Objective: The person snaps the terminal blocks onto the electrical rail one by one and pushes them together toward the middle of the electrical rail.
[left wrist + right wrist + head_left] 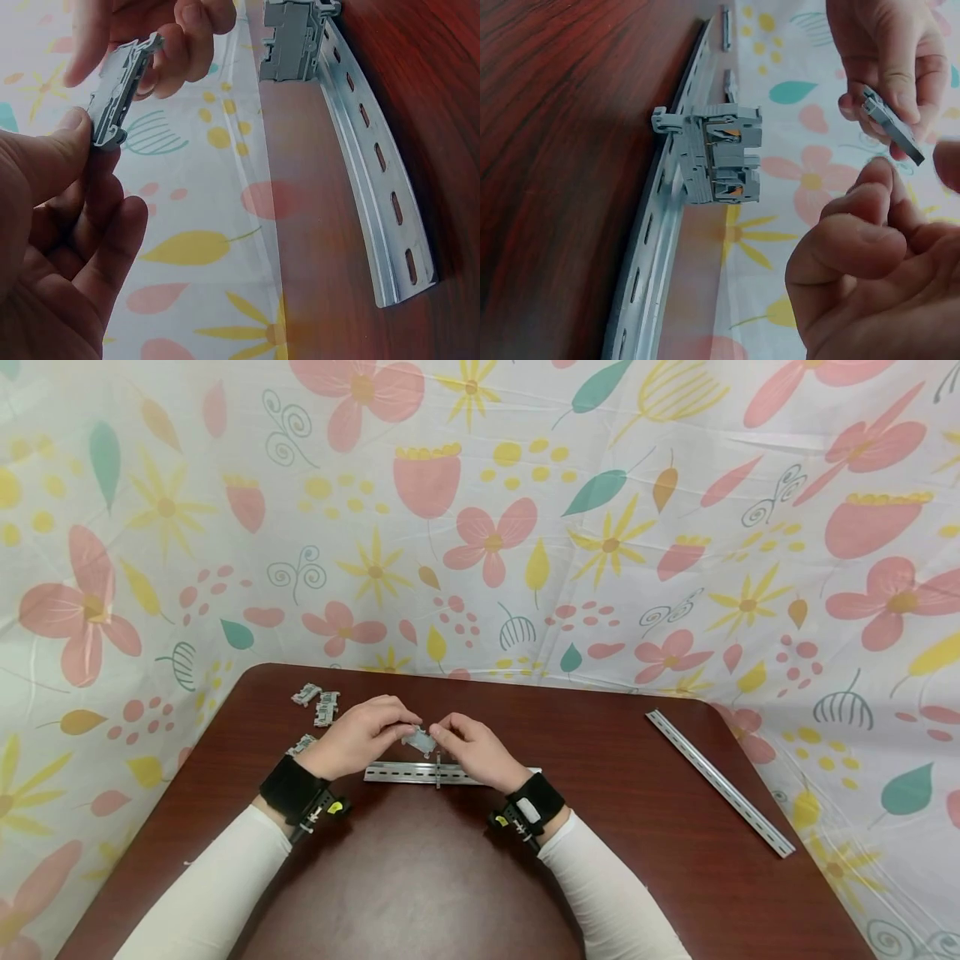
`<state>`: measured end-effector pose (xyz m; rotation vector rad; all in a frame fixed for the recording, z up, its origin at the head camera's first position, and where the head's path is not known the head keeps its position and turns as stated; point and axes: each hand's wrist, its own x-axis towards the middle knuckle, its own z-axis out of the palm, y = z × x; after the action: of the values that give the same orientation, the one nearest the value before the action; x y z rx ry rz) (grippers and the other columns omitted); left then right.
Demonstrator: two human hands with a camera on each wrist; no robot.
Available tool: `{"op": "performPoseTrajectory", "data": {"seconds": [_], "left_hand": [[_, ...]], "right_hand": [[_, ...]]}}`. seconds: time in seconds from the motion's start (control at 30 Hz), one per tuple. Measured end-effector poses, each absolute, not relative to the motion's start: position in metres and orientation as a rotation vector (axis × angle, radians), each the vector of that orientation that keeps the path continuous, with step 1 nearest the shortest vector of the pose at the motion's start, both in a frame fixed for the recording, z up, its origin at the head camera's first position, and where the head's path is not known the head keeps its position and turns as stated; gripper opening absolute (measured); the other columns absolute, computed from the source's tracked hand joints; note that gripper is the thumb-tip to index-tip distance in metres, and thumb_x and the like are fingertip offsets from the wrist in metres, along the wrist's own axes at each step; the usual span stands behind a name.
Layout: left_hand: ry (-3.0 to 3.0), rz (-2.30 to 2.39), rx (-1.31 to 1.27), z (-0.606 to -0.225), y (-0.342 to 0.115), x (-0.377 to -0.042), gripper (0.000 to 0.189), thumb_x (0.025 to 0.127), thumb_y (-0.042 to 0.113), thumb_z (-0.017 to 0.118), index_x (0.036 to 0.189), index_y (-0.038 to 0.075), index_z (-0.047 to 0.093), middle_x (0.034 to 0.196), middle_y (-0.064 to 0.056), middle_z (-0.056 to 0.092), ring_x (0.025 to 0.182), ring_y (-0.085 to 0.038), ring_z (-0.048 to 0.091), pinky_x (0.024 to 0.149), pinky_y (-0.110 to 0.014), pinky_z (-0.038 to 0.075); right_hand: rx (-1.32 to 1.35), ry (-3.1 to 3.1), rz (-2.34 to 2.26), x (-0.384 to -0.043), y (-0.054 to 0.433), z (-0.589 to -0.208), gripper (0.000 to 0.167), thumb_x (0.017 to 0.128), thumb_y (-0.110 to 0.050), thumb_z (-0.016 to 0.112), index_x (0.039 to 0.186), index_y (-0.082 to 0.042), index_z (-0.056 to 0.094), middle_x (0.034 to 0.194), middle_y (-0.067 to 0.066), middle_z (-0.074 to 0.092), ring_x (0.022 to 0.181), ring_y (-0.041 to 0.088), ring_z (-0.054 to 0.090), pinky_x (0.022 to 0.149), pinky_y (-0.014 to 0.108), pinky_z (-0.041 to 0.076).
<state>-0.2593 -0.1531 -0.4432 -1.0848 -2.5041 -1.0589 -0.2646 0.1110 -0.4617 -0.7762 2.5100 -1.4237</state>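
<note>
A thin grey DIN-rail terminal block (116,94) is pinched between the thumb and fingers of my left hand (363,739). My right hand (480,753) is close by, its loosely bent fingers beside the block's far end and its thumb apart from it; in the right wrist view (855,255) it holds nothing. Below both hands lies a slotted metal DIN rail (397,772), partly covered by the right hand in the head view. Another grey terminal block (720,161) stands upright on that rail, with orange parts showing in its side.
Several more grey terminal blocks (326,708) lie at the table's left, one partly behind the left hand. A second slotted rail (720,783) lies slantwise at the right on the dark wooden table (600,860). A flower-patterned cloth (487,568) hangs behind.
</note>
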Motion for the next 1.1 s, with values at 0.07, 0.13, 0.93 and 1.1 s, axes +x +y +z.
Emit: {"op": "performPoseTrajectory", "data": {"seconds": [0.07, 0.13, 0.93, 1.1], "left_hand": [[-2.519, -1.044, -1.096, -0.443, -0.152, -0.258, 0.020, 0.108, 0.010, 0.073, 0.126, 0.011, 0.082, 0.109, 0.003, 0.072, 0.090, -0.011, 0.059, 0.079, -0.032, 0.052], [-2.527, -1.037, -1.110, -0.442, -0.151, -0.257, 0.020, 0.109, 0.009, 0.072, 0.127, 0.010, 0.082, 0.110, 0.000, 0.073, 0.092, -0.012, 0.059, 0.080, -0.033, 0.053], [-2.559, -1.007, -1.203, -0.454, -0.142, -0.255, 0.019, 0.109, 0.011, 0.073, 0.125, 0.012, 0.082, 0.112, 0.000, 0.075, 0.095, -0.010, 0.064, 0.082, -0.031, 0.056], [-2.557, -1.008, -1.216, -0.454, -0.142, -0.255, 0.019, 0.110, 0.011, 0.071, 0.126, 0.011, 0.081, 0.112, -0.002, 0.075, 0.095, -0.011, 0.063, 0.082, -0.032, 0.056]], "right_hand": [[-0.832, 2.522, -1.376, -0.264, 0.110, -0.463, 0.034, 0.117, -0.046, 0.056, 0.113, -0.016, 0.072, 0.098, 0.014, 0.071, 0.080, 0.023, 0.062, 0.073, 0.035, 0.049], [-0.880, 2.539, -1.331, -0.262, 0.109, -0.463, 0.031, 0.117, -0.045, 0.058, 0.114, -0.017, 0.073, 0.096, 0.008, 0.070, 0.075, 0.018, 0.058, 0.070, 0.033, 0.047], [-1.123, 2.626, -0.992, -0.257, 0.106, -0.465, 0.037, 0.116, -0.034, 0.059, 0.082, -0.020, 0.057, 0.065, -0.010, 0.045, 0.055, 0.007, 0.040, 0.058, 0.027, 0.035], [-1.094, 2.634, -0.940, -0.256, 0.104, -0.463, 0.039, 0.116, -0.030, 0.057, 0.079, -0.020, 0.053, 0.063, -0.010, 0.042, 0.053, 0.005, 0.036, 0.058, 0.026, 0.033]]}}
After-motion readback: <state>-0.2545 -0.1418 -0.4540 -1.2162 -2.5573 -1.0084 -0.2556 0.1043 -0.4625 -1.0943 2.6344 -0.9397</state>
